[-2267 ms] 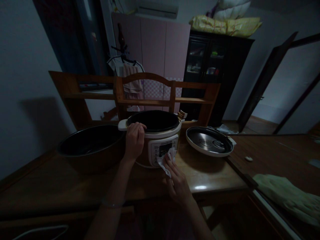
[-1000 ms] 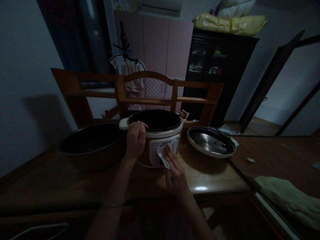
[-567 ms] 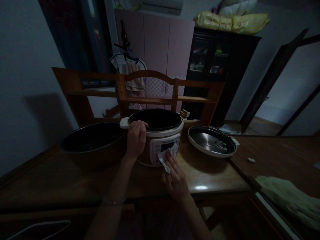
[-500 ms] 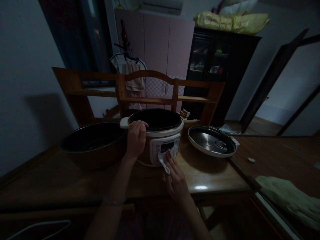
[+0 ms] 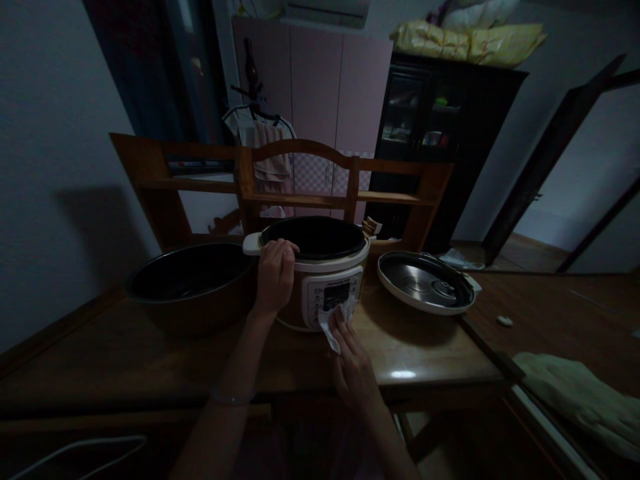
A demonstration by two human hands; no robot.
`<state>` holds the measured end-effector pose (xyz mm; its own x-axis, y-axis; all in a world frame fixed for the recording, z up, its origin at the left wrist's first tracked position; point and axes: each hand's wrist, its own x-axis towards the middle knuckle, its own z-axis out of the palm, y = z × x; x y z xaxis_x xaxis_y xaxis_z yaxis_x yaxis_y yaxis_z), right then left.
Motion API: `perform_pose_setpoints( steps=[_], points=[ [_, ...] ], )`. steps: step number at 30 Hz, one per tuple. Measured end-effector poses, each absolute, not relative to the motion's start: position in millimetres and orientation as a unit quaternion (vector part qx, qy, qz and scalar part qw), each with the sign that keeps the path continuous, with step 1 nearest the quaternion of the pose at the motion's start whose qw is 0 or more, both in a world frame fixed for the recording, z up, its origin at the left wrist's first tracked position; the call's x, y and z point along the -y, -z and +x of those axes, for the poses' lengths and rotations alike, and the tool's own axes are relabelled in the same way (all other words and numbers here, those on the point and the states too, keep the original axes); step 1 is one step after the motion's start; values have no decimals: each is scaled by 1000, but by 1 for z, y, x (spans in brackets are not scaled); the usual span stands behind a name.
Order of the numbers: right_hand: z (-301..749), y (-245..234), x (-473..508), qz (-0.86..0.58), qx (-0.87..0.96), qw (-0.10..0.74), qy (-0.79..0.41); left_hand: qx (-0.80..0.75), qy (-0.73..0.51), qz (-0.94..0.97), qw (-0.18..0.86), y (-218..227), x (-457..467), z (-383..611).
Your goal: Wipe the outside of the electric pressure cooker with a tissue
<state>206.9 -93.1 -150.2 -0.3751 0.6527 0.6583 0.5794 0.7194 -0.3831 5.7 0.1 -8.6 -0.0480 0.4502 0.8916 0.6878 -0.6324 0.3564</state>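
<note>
An electric pressure cooker (image 5: 294, 293) with a white rim stands lidless on the wooden desk, its dark inside facing up. My left hand (image 5: 275, 277) grips the cooker's rim at the front left, fingers curled over the edge beside a white side handle (image 5: 252, 244). In my right hand (image 5: 354, 363) is a crumpled white tissue (image 5: 329, 329), pressed with the fingertips against the lower part of the control panel (image 5: 313, 293). The panel's dark display (image 5: 337, 295) shows above the tissue, while some of its buttons are covered.
To the left sits a wide dark pot (image 5: 200, 313). The cooker's lid (image 5: 400, 299) lies upturned on the right. Behind the cooker rises a wooden shelf frame (image 5: 300, 199). A small pale object (image 5: 505, 321) and a light green cloth (image 5: 575, 393) lie farther right.
My right hand and the tissue have slid slightly down the control panel, showing more of the display. My left hand stays on the rim. The view has shifted a little.
</note>
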Motion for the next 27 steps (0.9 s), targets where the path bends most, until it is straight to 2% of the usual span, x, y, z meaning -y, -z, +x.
perform_pose_setpoints(
  steps=[9,14,19,23,27],
  points=[
    [206,155,97,-384,821,420,-34,413,587,-688,107,9,-2,4],
    [209,159,98,-369,812,450,-43,414,589,-685,106,8,0,5],
    [218,159,102,-350,765,523,-133,416,585,-689,103,8,1,5],
    [224,152,104,-396,683,566,-236,419,584,-688,104,7,0,5],
    [224,151,100,-463,595,608,-247,423,584,-686,101,7,1,6]
  ],
)
